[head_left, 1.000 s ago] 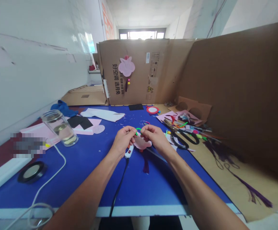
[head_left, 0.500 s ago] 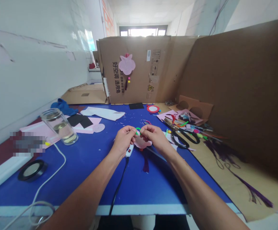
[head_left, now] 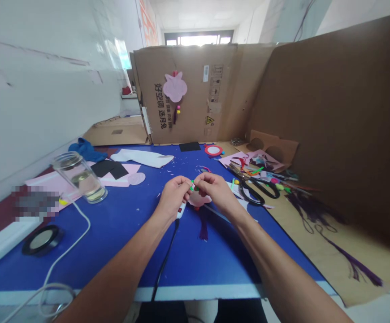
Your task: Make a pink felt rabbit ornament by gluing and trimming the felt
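Observation:
Fingertips of my left hand [head_left: 174,194] and my right hand [head_left: 215,190] pinch a small, thin bright green strip [head_left: 192,185] between them; its material is too small to tell. Both hands are closed, nearly touching, above the blue table. Just below them lies a pink paper cutout [head_left: 200,200], partly hidden by my fingers, with a dark purple tassel [head_left: 203,229] hanging from its lower side. Beside my left wrist is a white device [head_left: 180,211] with a red switch and a black cord; my hand covers its front end.
Black-handled scissors [head_left: 253,190] lie right among paper scraps. Purple tassels [head_left: 353,260] rest on the cardboard. Left stand a glass jar with liquid [head_left: 84,179] and black tape [head_left: 42,240]. A cardboard panel [head_left: 195,121] bearing a pink paper ornament [head_left: 175,88] closes the back.
The green strip showed as a wider arc between my fingertips; now less of it shows and my hands are slightly closer together. The view has shifted a little.

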Available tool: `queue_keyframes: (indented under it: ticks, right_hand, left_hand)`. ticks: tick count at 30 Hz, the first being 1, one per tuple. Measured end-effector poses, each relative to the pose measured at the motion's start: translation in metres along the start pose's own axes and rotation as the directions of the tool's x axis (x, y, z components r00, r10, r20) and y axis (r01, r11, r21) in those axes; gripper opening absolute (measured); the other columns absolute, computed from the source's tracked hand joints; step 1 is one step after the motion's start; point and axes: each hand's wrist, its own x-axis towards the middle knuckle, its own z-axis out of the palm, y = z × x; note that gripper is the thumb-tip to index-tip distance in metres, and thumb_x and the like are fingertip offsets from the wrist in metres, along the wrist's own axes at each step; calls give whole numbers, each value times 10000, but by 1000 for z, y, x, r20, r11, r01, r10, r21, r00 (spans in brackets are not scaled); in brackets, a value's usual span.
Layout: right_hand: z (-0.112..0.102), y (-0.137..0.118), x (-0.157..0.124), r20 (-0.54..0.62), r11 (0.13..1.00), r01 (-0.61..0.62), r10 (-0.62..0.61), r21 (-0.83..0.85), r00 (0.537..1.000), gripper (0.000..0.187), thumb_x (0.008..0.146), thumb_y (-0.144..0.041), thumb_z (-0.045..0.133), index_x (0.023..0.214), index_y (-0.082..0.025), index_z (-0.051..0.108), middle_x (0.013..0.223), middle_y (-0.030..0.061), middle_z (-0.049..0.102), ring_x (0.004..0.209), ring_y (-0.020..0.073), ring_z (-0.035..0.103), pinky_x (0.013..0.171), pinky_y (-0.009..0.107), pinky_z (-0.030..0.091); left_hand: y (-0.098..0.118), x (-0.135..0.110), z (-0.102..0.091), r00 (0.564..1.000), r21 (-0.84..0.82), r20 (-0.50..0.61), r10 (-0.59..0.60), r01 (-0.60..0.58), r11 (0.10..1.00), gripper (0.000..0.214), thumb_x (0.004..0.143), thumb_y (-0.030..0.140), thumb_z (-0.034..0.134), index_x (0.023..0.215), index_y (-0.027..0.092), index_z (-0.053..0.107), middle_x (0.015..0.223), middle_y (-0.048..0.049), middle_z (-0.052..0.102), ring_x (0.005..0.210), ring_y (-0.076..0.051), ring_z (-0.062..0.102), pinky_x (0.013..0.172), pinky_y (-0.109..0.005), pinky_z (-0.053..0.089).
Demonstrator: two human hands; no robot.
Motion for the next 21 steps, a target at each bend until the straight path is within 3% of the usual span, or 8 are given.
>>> queue_keyframes:
  ticks: [8,21]
  right_hand:
    - [-1,2,1,-26,1000,-2,2,-8,1000,140,697,-343,681,703,-204,696,642,-19,625,586,131,505,569,282,376]
    - [5,6,0,-36,1000,-4,4,-16,999,161,706,-360,680,718,-201,698,616,-24,606,576,136,508,568,286,371]
  left_hand:
    - [4,-2,0,997,-55,57,-48,51,997,214,692,378,751,753,205,643,618,38,624,444,-68,479,421,-203,313]
    - [-4,-3,6,998,-113,-21,-51,49,992,135,678,311,702,709,205,625,565,57,565,426,-53,404,422,-197,266]
